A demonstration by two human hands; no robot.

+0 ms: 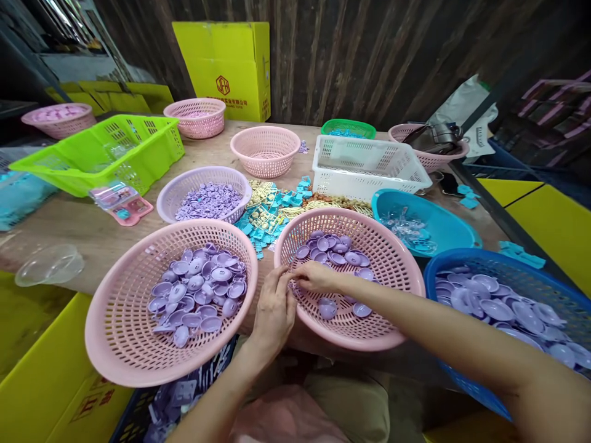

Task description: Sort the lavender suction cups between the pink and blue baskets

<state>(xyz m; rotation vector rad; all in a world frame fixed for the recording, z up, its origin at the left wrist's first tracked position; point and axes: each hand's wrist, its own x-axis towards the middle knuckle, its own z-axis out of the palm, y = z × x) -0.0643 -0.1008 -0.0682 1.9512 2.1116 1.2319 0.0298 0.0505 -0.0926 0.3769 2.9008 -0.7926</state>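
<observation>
My left hand [273, 311] and my right hand [314, 277] meet at the near left rim of a pink basket [392, 307] that holds small lilac dish-shaped parts [333, 249]. Both hands pinch together over a small lilac piece between the fingertips; I cannot make out its shape. A second pink basket [115, 332], to the left, holds a heap of similar lilac dishes [196, 292]. At the right, a blue basket [466, 261] holds larger lilac dishes [494, 304].
The wooden table [92, 237] also bears a lilac basket of small purple parts [205, 197], loose teal and cream parts [268, 212], a white crate [364, 163], a teal bowl [434, 224], a green crate [101, 151], more pink baskets and a yellow box [226, 67].
</observation>
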